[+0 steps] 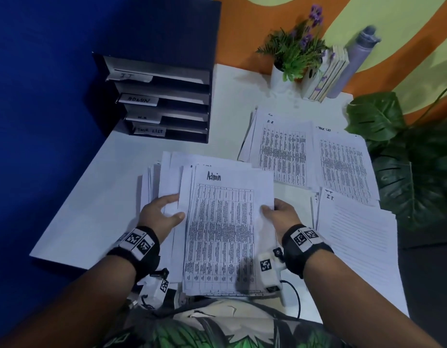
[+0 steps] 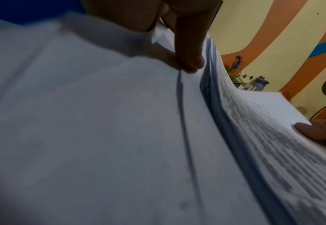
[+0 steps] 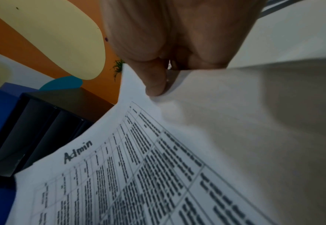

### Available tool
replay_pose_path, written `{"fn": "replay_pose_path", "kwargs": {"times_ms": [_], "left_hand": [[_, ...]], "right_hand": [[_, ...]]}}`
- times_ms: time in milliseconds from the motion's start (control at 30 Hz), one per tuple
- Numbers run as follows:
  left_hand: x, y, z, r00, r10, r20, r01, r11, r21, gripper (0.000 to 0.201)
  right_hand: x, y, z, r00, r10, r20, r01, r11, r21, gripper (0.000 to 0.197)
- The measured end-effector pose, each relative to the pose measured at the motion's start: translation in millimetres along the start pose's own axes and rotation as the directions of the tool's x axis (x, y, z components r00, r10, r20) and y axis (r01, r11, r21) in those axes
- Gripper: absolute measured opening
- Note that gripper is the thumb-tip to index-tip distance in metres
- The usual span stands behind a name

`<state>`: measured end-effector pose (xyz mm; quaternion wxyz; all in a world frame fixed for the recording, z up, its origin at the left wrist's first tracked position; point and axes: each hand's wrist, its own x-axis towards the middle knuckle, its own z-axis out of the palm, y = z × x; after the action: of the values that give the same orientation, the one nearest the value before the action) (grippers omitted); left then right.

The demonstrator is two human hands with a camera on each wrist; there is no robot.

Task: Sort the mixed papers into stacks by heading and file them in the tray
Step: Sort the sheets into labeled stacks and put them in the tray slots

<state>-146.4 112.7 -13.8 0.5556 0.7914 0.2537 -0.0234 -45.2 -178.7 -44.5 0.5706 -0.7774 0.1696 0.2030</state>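
A stack of printed sheets headed "Admin" lies in the middle of the white table, with more sheets fanned out at its left. My left hand holds those left sheets, its thumb pressing on paper beside the stack's raised edge. My right hand pinches the stack's right edge, thumb on top of the Admin sheet. The black filing tray stands at the back left, its slots labelled IT, ADMIN, H.R and TASK LIST.
Sorted stacks lie to the right: H.R, Task List and IT. At the back stand a potted plant, books and a grey bottle. Large leaves crowd the right edge.
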Motion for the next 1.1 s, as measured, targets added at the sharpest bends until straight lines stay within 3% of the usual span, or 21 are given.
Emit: {"fn": "replay_pose_path", "kwargs": {"times_ms": [33,100,300,467,600,767,1000,1100], "left_hand": [[-0.5,1.0,0.0,1.000,0.003,-0.003,-0.004,1.000,-0.009,0.037],[-0.8,0.4,-1.8,1.000,0.003,-0.013,-0.003,1.000,-0.016,0.038],[0.8,-5.1,-8.1,0.993,-0.028,-0.112,0.034,0.998,0.053,0.063],[1.6,-5.1,-3.5,0.991,-0.085,-0.100,0.090,0.995,0.050,0.085],[2.2,-3.1,5.1,0.996,-0.048,-0.078,0.052,0.997,0.048,0.069],[3.0,-3.2,6.4,0.998,-0.042,-0.043,0.043,0.999,0.010,0.082],[3.2,4.3,1.9,0.983,-0.137,-0.126,0.141,0.990,0.021,0.053],[8.0,-3.0,-2.2,0.975,-0.164,-0.148,0.181,0.978,0.107,0.038]], "right_hand": [[-1.0,-1.7,0.3,1.000,-0.002,-0.006,0.002,1.000,-0.016,0.005],[5.5,3.1,-3.1,0.999,-0.018,-0.039,0.016,0.999,-0.048,0.019],[11.9,10.8,-21.3,0.991,-0.036,-0.130,0.034,0.999,-0.019,0.024],[5.8,9.7,-21.7,0.996,-0.026,-0.086,0.026,1.000,-0.002,0.019],[5.8,10.3,-10.1,0.999,0.000,-0.049,-0.001,1.000,-0.011,0.012],[3.2,4.3,0.5,0.999,0.034,-0.012,-0.034,0.999,-0.017,0.006],[12.7,6.9,-15.6,0.990,0.013,-0.141,-0.020,0.999,-0.045,0.013],[13.1,7.0,-27.2,0.986,0.019,-0.163,-0.026,0.999,-0.043,0.015]]}}
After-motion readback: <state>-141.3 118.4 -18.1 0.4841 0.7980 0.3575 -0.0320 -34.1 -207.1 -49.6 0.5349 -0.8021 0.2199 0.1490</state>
